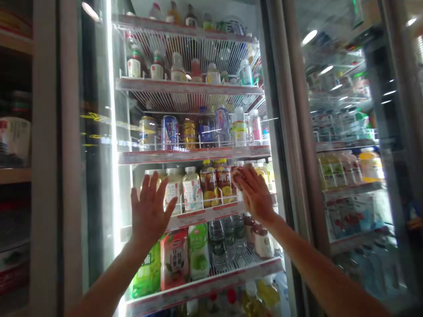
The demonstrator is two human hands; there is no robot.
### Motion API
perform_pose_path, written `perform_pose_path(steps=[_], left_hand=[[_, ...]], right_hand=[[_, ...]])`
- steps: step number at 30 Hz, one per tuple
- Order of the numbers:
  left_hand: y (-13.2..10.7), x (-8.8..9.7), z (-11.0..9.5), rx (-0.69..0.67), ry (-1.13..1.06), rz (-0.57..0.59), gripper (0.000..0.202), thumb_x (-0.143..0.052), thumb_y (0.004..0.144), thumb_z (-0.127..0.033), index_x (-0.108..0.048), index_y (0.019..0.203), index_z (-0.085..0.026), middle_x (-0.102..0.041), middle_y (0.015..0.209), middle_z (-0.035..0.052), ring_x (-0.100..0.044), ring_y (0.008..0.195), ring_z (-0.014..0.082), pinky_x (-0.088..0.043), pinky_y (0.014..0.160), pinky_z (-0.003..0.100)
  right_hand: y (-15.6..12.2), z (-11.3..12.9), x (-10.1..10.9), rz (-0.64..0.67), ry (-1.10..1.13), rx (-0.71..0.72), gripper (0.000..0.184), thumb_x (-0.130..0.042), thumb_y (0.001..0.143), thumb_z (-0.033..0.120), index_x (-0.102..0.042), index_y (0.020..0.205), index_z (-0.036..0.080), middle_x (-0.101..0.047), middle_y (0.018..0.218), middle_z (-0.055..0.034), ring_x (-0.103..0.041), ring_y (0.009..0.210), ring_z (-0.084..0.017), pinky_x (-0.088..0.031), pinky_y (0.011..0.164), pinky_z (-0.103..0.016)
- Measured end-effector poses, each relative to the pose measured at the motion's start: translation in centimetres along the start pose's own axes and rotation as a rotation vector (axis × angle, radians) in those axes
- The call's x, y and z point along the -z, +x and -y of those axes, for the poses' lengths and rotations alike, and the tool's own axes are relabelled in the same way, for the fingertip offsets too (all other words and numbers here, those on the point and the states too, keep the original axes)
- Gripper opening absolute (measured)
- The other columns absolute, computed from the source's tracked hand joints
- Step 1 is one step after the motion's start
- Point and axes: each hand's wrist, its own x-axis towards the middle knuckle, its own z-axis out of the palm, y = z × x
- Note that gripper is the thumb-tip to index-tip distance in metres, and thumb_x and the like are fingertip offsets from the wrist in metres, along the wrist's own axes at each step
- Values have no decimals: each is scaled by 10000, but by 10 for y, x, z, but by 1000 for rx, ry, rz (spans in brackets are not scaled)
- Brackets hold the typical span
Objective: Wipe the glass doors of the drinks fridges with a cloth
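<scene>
My left hand (150, 213) is raised with its fingers spread, palm facing the glass door (191, 103) of a lit drinks fridge. Nothing is in it. My right hand (254, 193) is further right, fingers stretched out toward the upper left and blurred by motion. Around its fingertips is a pale reddish patch that I cannot make out. Whether either hand touches the glass is unclear. Behind the hands, white-labelled bottles (192, 189) and brown drink bottles with yellow caps (209, 182) line one shelf; my right hand partly hides those beside them.
Cans (169, 133) and bottles fill the shelf above. Below are a red drink carton (174, 259), a green-and-white bottle (198, 251) and clear water bottles (217, 242). A metal door frame (297, 132) stands at right, with a second stocked fridge beyond. Dark shelving (16, 175) is at left.
</scene>
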Motion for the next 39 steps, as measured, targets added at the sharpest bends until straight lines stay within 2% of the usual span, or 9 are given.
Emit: perform_pose_path(steps=[6,11,14,18,20,24,27,33,39], left_hand=[[-1,-1,-4,-9,10,-19,563,-391,912,-372,-246,1433,-216,-267,1495,125,-152,1406,261,-112,1121,514],[-2,0,-2,-16,3,-8,559,-382,913,-386,-258,1429,-211,-264,1495,123,-149,1407,257,-101,1125,509],[-3,2,1,-21,2,13,549,-375,914,-393,-281,1422,-207,-268,1495,116,-148,1408,249,-101,1131,491],[-5,3,3,-41,31,43,538,-358,919,-391,-301,1413,-187,-259,1497,118,-137,1410,248,-100,1131,492],[-5,1,2,-44,46,44,534,-350,922,-386,-303,1411,-178,-255,1498,121,-128,1412,248,-102,1130,496],[-6,1,3,-71,67,29,530,-351,922,-389,-313,1407,-178,-275,1489,126,-139,1410,246,-118,1128,490],[-11,7,14,-82,85,29,548,-353,920,-413,-279,1421,-201,-306,1478,118,-180,1401,245,-134,1125,491],[-29,24,49,81,146,58,701,-333,896,-528,-111,1461,-177,-243,1496,159,-188,1395,289,-176,1099,547],[-35,25,56,72,150,60,667,-320,904,-516,-157,1453,-174,-282,1482,157,-205,1391,283,-201,1097,534]], right_hand=[[42,-25,-5,-280,-79,-334,483,-308,900,179,-401,1374,172,-423,1400,-102,-282,1359,-273,-304,1076,-546],[40,49,-17,-27,11,68,533,-382,881,158,-341,1405,248,-370,1449,-26,-188,1399,-237,-320,1088,-470],[29,46,-13,43,40,180,530,-386,885,152,-345,1400,274,-390,1438,-11,-222,1389,-223,-315,1089,-459],[49,6,-13,-219,-30,-210,507,-364,878,153,-393,1382,187,-384,1435,-82,-270,1363,-288,-325,1062,-522],[60,14,-19,-263,-38,-270,512,-354,877,159,-385,1387,184,-384,1435,-76,-259,1365,-299,-336,1051,-535],[52,76,-28,12,38,97,587,-390,865,152,-281,1429,273,-362,1455,11,-191,1397,-239,-328,1076,-480],[39,89,-25,83,48,242,589,-389,869,150,-269,1431,276,-378,1446,19,-219,1389,-216,-311,1089,-451],[68,48,-26,-212,-18,-226,560,-345,878,169,-286,1434,205,-377,1439,-87,-255,1366,-307,-317,1049,-551],[56,132,-42,58,77,259,604,-416,854,149,-278,1431,269,-380,1445,11,-235,1379,-234,-320,1070,-456]])
